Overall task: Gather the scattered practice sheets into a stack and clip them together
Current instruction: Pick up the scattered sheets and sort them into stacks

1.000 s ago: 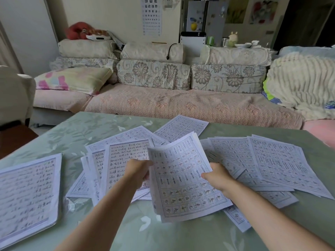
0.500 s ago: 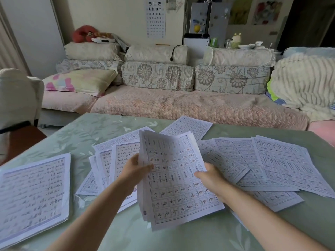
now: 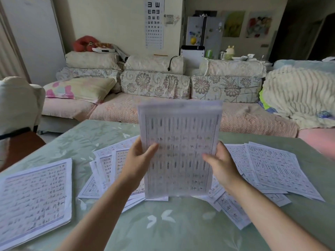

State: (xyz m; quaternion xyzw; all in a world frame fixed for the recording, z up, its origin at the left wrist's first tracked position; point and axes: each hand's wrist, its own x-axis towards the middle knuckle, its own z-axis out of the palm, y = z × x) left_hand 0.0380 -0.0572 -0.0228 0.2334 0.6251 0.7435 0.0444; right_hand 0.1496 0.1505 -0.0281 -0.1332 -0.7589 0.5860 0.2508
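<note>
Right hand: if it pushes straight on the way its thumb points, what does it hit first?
The held stack of sheets, which the right hand grips at its right edge. Past it, probably the left hand on the opposite edge, though depth is unclear.

The only signs that read clearly stand on the eye chart [image 3: 154,22] hanging at 12 o'clock: rows of the letter E turned in different directions, shrinking downward until they blur. The upright sheaf of practice sheets [image 3: 179,151] at the centre carries a printed grid with columns of characters, too blurred to read. The stack [image 3: 34,200] on the table [image 3: 181,232] at 9 o'clock bears lines of handwriting, not legible. The loose sheets [image 3: 275,169] at 3 o'clock show printed character grids, too small to read.
</note>
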